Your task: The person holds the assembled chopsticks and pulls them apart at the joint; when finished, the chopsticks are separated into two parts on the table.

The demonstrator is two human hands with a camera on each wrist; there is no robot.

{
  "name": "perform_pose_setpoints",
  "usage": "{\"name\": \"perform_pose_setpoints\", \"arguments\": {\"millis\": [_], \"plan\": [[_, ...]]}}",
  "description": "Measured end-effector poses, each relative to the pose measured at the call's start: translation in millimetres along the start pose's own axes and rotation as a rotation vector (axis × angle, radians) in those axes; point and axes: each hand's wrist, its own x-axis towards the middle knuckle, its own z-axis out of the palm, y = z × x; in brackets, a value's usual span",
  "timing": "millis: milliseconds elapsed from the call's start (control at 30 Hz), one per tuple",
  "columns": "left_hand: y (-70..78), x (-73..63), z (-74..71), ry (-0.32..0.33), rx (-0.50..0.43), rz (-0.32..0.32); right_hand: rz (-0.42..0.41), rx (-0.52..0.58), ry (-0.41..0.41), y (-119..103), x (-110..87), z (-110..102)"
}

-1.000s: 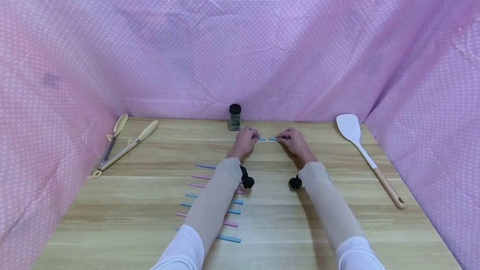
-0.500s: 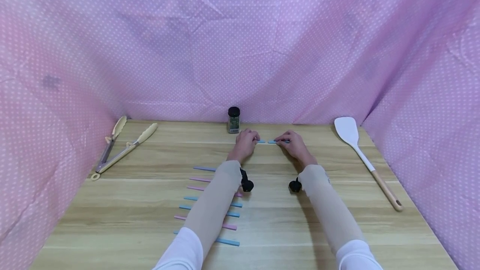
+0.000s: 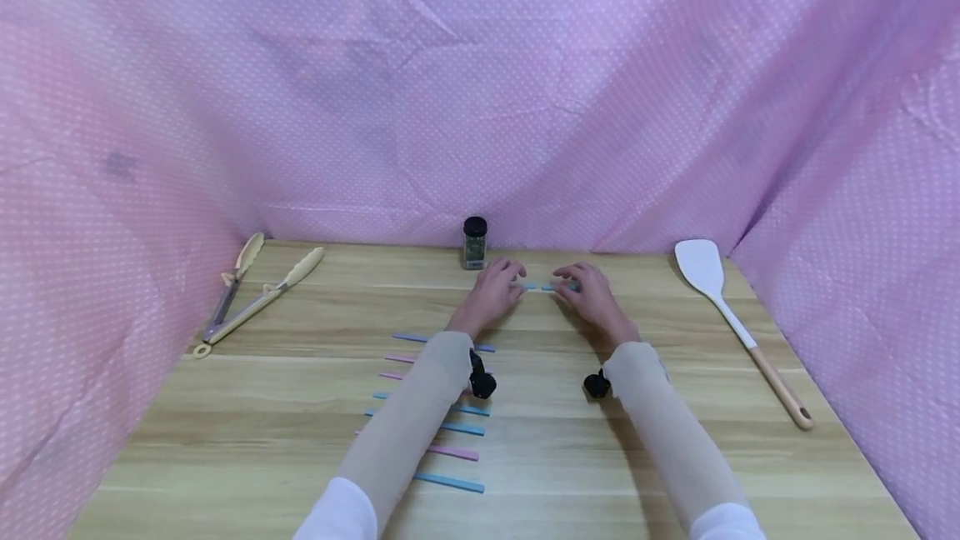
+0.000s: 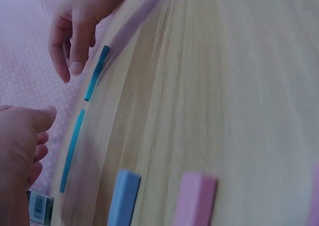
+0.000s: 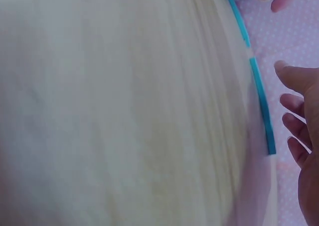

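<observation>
Head view: the person's left hand (image 3: 493, 292) and right hand (image 3: 590, 294) are at the far side of the counter (image 3: 540, 457), fingers loosely bent, gripping nothing. Left wrist view: the left blue stick (image 4: 73, 150) and right blue stick (image 4: 97, 72) lie end to end, slightly apart; lining them up seems the step in hand. Right wrist view: the fingers are off the stick; the next move likely calls for withdrawing without brushing either.

Both hands (image 3: 497, 290) (image 3: 592, 297) are near two blue sticks (image 3: 529, 286) (image 3: 547, 287).
</observation>
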Motion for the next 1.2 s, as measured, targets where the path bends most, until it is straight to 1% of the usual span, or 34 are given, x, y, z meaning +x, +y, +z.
{"name": "perform_pose_setpoints", "arguments": {"millis": [133,267,433,500,667,833,967,1033,1200], "plan": [[-1.6,-9.3,-5.8,-0.013,-0.069,0.015,-0.034,0.021,0.016,-7.7,-5.6,0.8],[-6.4,-18.6,-12.7,-0.016,-0.104,0.032,-0.051,0.024,0.021,-17.7,-9.4,0.3],[-14.7,-30.2,-26.0,-0.009,-0.149,0.048,-0.054,0.05,0.011,-29.7,-12.9,-2.6],[-18.4,-34.4,-31.5,-0.013,-0.158,0.043,-0.059,0.069,0.008,-33.2,-14.1,-3.7],[-26.4,-43.6,-43.3,-0.017,-0.164,0.011,-0.109,0.108,-0.008,-38.6,-17.0,-4.4],[-29.4,-50.2,-53.1,-0.014,-0.166,0.006,-0.153,0.108,-0.011,-45.8,-19.5,-3.5],[-32.8,-57.1,-60.9,-0.021,-0.198,-0.016,-0.192,0.115,-0.012,-54.6,-22.3,-1.0],[-36.3,-61.8,-65.0,-0.019,-0.21,-0.019,-0.204,0.13,-0.017,-58.5,-23.9,0.7],[-48.8,-76.6,-76.2,0.011,-0.243,-0.028,-0.194,0.157,-0.042,-65.3,-28.0,6.1]]}}
